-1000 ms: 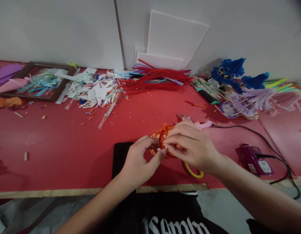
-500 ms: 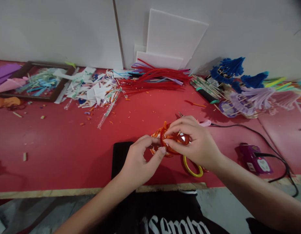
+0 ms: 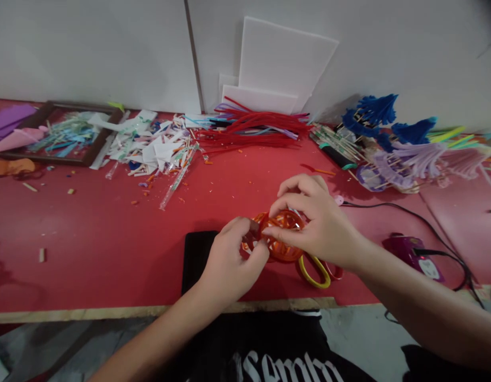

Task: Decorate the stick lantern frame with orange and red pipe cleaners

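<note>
At far left, a dark wooden frame [image 3: 70, 132] holds pale green and blue paper strips; beside it lies a heap of white paper scraps [image 3: 153, 146], angular and crumpled. Behind centre, fuzzy red pipe cleaners [image 3: 253, 130] lie bundled below flat white foam boards [image 3: 283, 58] leaning on the pale wall. The left hand [image 3: 229, 265] is curled, thumb and fingers pinched on the left edge of the orange-red wire ball [image 3: 281, 239] — an open lattice of bent strands, held just above the red table [image 3: 89, 239], near its front edge. The right hand [image 3: 317, 223] arches over the ball, fingertips pinching its top and front. Under it lie yellow and red rings [image 3: 315, 270]. At right, a black cord runs to a purple block [image 3: 412, 257]; blue and lilac fringed tufts [image 3: 392, 138] sit at the back. Compared with half a second earlier, the ball has turned — more lattice shows — and the left fingers have closed tighter.
</note>
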Demonstrator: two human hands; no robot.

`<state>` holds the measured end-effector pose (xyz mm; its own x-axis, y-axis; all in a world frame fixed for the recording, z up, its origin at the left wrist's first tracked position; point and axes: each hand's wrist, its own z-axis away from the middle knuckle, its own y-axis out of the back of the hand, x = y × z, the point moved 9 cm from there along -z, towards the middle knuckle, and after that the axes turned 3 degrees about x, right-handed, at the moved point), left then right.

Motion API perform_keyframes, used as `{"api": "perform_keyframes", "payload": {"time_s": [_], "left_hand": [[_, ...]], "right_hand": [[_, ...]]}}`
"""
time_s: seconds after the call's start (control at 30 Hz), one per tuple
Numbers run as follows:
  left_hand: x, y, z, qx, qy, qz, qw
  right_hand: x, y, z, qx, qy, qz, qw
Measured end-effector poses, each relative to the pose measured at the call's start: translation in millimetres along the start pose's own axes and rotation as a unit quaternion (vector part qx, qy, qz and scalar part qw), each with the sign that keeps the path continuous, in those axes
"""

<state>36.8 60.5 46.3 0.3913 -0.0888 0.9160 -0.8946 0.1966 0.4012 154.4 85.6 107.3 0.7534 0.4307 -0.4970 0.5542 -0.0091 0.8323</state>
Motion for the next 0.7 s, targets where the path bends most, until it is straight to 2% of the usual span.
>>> {"api": "perform_keyframes", "payload": {"time_s": [0.07,0.17,0.27,0.43,0.57,0.7], "left_hand": [[3.1,0.6,-0.8,-0.005,-0.012,-0.009,1.0],[15.2,3.1,-2.3,-0.017,-0.059,-0.036,0.997],[29.3,8.7,-4.0,-0.017,-0.107,-0.068,0.992],[36.7,18.6,-7.3,-0.015,-0.114,-0.071,0.991],[34.8,20.3,-7.0,-0.05,-0.097,-0.038,0.993],[33.7,21.3,-6.1,-0.073,-0.099,-0.026,0.992]], "right_hand": [[-7.5,0.4,-6.6,-0.037,0.041,0.006,0.998],[-22.3,-6.1,-12.9,-0.137,0.115,-0.003,0.984],[-27.8,-10.8,-17.3,-0.208,0.127,-0.006,0.97],[-28.3,-10.6,-23.7,-0.209,0.116,-0.062,0.969],[-24.6,-14.4,-20.2,-0.215,0.104,-0.108,0.965],[-26.7,-16.3,-14.2,-0.221,0.109,-0.107,0.963]]}}
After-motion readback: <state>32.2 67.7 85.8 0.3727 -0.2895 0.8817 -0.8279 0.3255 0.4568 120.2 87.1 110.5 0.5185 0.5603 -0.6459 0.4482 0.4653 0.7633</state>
